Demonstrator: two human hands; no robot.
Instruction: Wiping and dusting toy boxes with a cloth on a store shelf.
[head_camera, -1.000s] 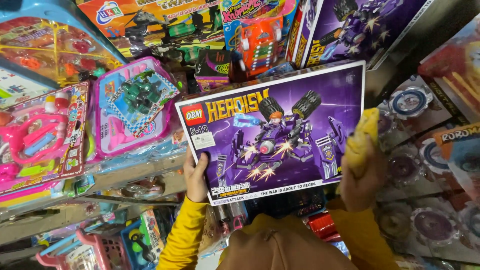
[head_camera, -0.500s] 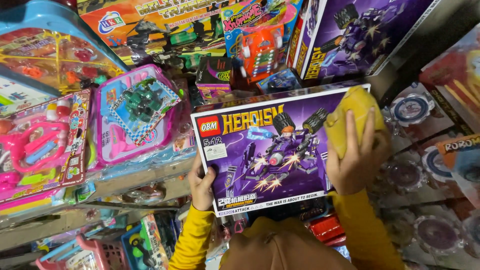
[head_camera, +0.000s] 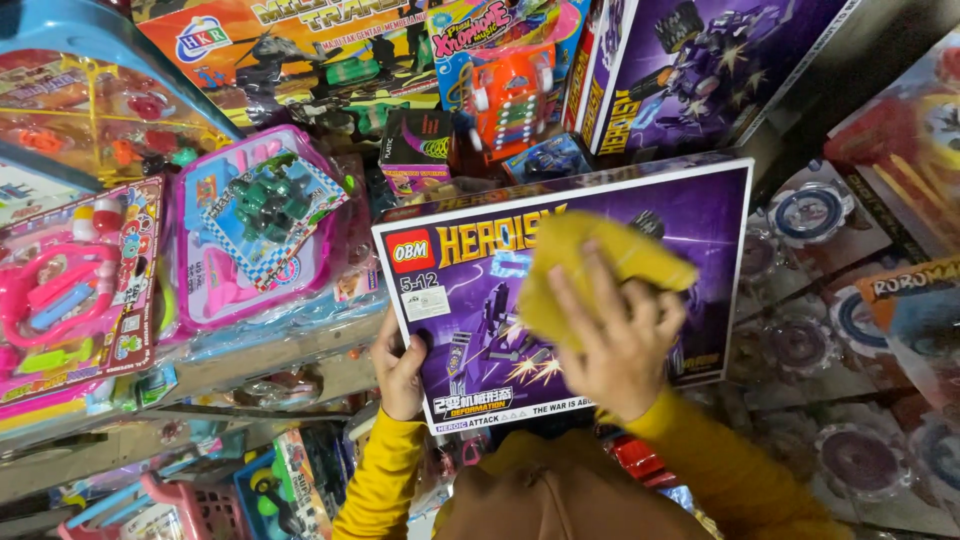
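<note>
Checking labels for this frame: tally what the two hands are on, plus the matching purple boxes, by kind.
Purple toy boxes: 2, one held box and one shelf box
Yellow cloths: 1, the cloth pressed on the held box
Hands: 2, left hand gripping the box's lower left edge, right hand on the cloth
Total: 5

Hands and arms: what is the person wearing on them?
Both arms are in long, bright yellow sleeves reaching the wrists. The left hand and right hand are bare, with no gloves. No rings, watch or bracelets show.
</note>
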